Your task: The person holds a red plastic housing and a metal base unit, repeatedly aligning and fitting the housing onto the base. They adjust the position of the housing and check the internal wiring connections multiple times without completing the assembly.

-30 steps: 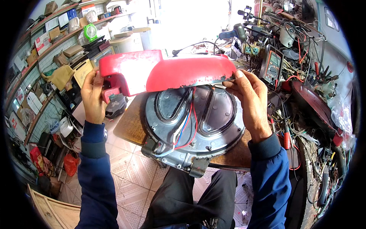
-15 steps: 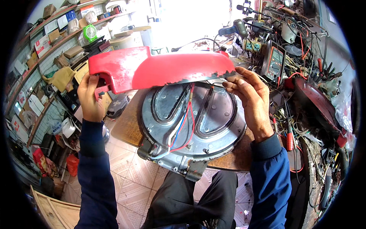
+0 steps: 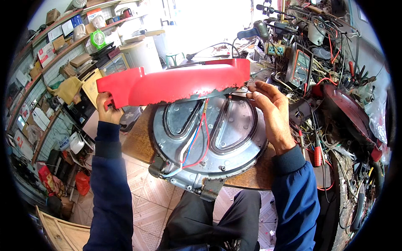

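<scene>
A red, round-sided plastic cover (image 3: 188,81), its lower rim scraped and dark, is held up tilted above the bench. My left hand (image 3: 108,109) is closed round its left end, where a cut-out tab shows. At its right end, the bent thumb and fingers of my right hand (image 3: 272,109) pinch the lower edge; their exact contact is partly hidden. Under the cover lies a round grey metal plate (image 3: 236,123) with raised loop-shaped ribs, screw posts and two dark hinge brackets at its near side. Red, blue and white wires (image 3: 196,140) run across it.
The plate rests on a brown wooden bench (image 3: 140,140). Tangled cables, a multimeter (image 3: 301,66), a red-handled screwdriver (image 3: 318,154) and a dark red round shell (image 3: 347,111) crowd the right side. Loaded shelves (image 3: 63,52) line the left wall. A blue-handled heat gun (image 3: 253,31) stands behind.
The red cover has turned, showing its right end wall and dark inner rim at the back. Its left part has dropped, and my left hand has moved down with it.
</scene>
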Demonstrator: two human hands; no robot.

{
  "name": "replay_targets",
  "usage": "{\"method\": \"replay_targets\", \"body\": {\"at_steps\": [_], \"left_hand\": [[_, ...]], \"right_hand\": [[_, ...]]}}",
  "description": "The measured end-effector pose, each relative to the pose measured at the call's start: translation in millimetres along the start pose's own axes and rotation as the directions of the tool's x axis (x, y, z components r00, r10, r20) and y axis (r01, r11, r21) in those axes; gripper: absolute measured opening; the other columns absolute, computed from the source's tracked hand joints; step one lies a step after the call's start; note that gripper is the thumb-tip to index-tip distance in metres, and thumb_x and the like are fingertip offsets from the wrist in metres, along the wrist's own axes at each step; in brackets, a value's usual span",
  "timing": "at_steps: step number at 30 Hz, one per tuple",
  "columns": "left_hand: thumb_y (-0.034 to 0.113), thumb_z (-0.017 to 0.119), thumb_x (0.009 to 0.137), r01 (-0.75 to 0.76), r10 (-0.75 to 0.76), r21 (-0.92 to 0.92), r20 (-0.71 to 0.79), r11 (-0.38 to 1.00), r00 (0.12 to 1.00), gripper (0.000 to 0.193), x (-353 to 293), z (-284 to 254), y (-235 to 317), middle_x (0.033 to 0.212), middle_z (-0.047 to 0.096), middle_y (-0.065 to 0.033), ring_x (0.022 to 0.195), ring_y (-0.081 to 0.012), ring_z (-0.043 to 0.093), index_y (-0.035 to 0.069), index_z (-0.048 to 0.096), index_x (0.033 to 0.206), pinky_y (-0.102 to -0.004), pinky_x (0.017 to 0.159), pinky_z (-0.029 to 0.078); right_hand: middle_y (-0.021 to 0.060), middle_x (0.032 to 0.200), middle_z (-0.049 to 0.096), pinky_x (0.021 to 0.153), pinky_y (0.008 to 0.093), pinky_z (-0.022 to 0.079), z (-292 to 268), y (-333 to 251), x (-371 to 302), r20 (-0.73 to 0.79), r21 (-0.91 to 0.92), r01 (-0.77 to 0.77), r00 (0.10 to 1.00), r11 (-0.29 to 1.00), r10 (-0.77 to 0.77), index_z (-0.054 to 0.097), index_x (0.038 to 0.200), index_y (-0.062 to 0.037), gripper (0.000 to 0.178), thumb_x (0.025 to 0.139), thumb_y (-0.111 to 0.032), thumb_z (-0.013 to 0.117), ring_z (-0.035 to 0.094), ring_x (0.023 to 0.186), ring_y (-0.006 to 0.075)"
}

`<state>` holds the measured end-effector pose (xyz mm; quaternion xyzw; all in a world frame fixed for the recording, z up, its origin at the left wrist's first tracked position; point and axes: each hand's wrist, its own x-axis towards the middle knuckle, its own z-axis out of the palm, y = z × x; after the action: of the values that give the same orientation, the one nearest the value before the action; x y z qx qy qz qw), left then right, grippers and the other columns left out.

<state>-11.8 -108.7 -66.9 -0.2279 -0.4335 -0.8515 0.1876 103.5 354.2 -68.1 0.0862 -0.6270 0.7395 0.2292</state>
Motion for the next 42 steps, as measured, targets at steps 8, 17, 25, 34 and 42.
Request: {"method": "replay_targets", "body": {"at_steps": [8, 17, 25, 34, 42], "left_hand": [[0.013, 0.054, 0.091, -0.038, 0.04, -0.031, 0.047, 0.999, 0.998, 0.027, -14, 4, -11, 0.11, 0.067, -0.0096, 0.103, -0.0221, 0.066, 0.002, 0.06, 0.115, -0.0332, 0.089, 0.055], [0.01, 0.055, 0.1, -0.201, 0.184, 0.059, 0.222, 0.978, 0.958, 0.031, 26, -50, -18, 0.126, 0.06, -0.015, 0.115, -0.0263, 0.061, 0.0, 0.054, 0.129, -0.0411, 0.099, 0.052], [0.006, 0.062, 0.093, -0.271, 0.288, 0.25, -0.036, 0.93, 0.957, 0.033, 14, -30, -37, 0.121, 0.065, -0.0129, 0.105, -0.0245, 0.066, -0.001, 0.058, 0.125, -0.0391, 0.092, 0.054], [0.007, 0.061, 0.093, -0.256, 0.316, 0.287, -0.188, 0.923, 0.93, 0.033, -5, 9, -14, 0.124, 0.063, -0.013, 0.107, -0.025, 0.065, 0.0, 0.057, 0.125, -0.041, 0.093, 0.055], [0.008, 0.06, 0.094, -0.288, 0.427, 0.54, -0.15, 0.791, 0.892, 0.032, -8, 24, -20, 0.123, 0.063, -0.0128, 0.107, -0.0248, 0.065, 0.0, 0.056, 0.125, -0.041, 0.093, 0.055]], "right_hand": [[0.0201, 0.12, 0.067, 0.097, 0.0326, 0.051, 3, 2, -3, 0.041, -0.065, 0.002, 0.999, 0.998, 0.0, 0.055, 0.129, 0.0109, 0.043, 0.089, -0.005, 0.064, 0.064, 0.113, 0.0228], [0.0225, 0.095, 0.071, 0.081, 0.0405, 0.055, 5, 23, -12, 0.054, -0.385, 0.216, 0.976, 0.897, -0.212, 0.065, 0.108, 0.0061, 0.035, 0.083, -0.018, 0.069, 0.071, 0.088, 0.0327], [0.0219, 0.095, 0.068, 0.078, 0.0412, 0.053, 0, 9, -22, -0.002, -0.532, 0.196, 0.972, 0.823, -0.233, 0.067, 0.103, 0.0039, 0.024, 0.083, -0.011, 0.067, 0.068, 0.086, 0.0355], [0.0189, 0.073, 0.067, 0.061, 0.0412, 0.053, -93, -76, 12, 0.107, -0.89, 0.217, 0.955, 0.402, -0.278, 0.07, 0.083, -0.0014, 0.016, 0.082, -0.017, 0.074, 0.068, 0.067, 0.0345], [0.0117, 0.056, 0.056, 0.051, 0.0354, 0.042, -160, -144, -21, -0.152, -0.977, -0.133, 0.982, 0.164, -0.109, 0.065, 0.073, 0.0036, 0.029, 0.086, -0.021, 0.075, 0.048, 0.051, 0.0134]]}}
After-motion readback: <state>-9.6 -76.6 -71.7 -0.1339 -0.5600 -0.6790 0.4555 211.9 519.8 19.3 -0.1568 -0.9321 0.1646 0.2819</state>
